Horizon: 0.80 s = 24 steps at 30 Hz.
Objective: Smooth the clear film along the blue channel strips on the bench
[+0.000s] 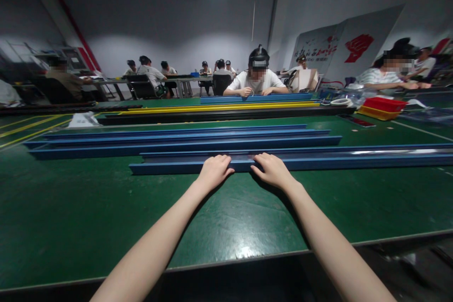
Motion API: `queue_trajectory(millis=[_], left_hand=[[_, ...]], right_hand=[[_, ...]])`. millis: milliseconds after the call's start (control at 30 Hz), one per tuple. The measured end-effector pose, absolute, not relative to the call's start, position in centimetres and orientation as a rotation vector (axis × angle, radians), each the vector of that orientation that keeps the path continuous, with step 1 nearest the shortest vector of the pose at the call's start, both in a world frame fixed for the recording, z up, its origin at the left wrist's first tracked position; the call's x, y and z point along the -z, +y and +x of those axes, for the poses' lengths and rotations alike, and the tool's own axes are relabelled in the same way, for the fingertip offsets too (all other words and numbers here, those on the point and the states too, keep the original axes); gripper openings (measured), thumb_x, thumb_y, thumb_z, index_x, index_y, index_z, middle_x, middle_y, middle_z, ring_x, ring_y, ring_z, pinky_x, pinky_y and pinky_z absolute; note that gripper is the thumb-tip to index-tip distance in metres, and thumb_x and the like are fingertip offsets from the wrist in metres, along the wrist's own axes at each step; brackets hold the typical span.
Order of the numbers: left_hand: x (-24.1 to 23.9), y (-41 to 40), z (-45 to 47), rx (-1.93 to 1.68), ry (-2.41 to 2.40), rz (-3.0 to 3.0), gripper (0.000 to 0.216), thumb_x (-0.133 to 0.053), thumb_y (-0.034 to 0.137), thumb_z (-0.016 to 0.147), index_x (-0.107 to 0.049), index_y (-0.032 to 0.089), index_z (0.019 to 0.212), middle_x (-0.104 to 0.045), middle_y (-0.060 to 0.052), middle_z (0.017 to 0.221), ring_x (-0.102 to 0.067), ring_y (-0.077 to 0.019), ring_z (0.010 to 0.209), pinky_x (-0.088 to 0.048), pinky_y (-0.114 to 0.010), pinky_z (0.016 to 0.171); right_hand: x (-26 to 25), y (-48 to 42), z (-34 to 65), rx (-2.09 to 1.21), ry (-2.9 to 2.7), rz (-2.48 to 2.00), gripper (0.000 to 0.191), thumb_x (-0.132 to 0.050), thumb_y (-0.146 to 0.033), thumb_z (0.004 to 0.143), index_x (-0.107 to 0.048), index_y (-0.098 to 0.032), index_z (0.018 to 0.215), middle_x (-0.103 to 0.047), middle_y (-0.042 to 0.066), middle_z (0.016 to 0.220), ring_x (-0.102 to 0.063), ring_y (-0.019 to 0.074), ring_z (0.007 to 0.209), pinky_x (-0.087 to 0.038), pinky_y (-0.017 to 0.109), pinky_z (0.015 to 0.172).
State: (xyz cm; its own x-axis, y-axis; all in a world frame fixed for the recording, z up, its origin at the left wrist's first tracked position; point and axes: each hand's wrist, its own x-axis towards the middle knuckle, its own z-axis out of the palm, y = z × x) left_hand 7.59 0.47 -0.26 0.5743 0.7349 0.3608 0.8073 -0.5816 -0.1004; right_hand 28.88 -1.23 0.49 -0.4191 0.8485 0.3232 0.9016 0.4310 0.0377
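A long blue U-shaped channel lies across the green table in front of me, its right end running out of view. My left hand grips its near wall, thumb on my side and fingers over the top edge. A short way to the right, my right hand holds the same wall in a similar grip. The fingertips of both hands are partly hidden inside the channel. Just beyond, to the left, several more blue channels lie side by side.
The green table ends at a pale front edge below my forearms. Further back lie a yellow strip, a black channel, a phone and a red bin. A co-worker sits opposite; others sit behind.
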Motion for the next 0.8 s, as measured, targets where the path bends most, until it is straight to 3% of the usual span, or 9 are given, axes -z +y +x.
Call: queue_trajectory(millis=[800], left_hand=[[0.19, 0.4, 7.51, 0.413, -1.267, -2.554, 0.026, -0.052, 0.036, 0.082, -0.051, 0.017, 0.099, -0.061, -0.006, 0.102, -0.055, -0.0195, 0.095, -0.043, -0.029, 0.077]], right_hand=[[-0.68, -1.31, 28.81, 0.262, -2.441, -1.542, 0.026, -0.039, -0.034, 0.086, -0.056, -0.018, 0.097, -0.062, 0.008, 0.093, -0.054, 0.018, 0.088, -0.033, 0.026, 0.074]])
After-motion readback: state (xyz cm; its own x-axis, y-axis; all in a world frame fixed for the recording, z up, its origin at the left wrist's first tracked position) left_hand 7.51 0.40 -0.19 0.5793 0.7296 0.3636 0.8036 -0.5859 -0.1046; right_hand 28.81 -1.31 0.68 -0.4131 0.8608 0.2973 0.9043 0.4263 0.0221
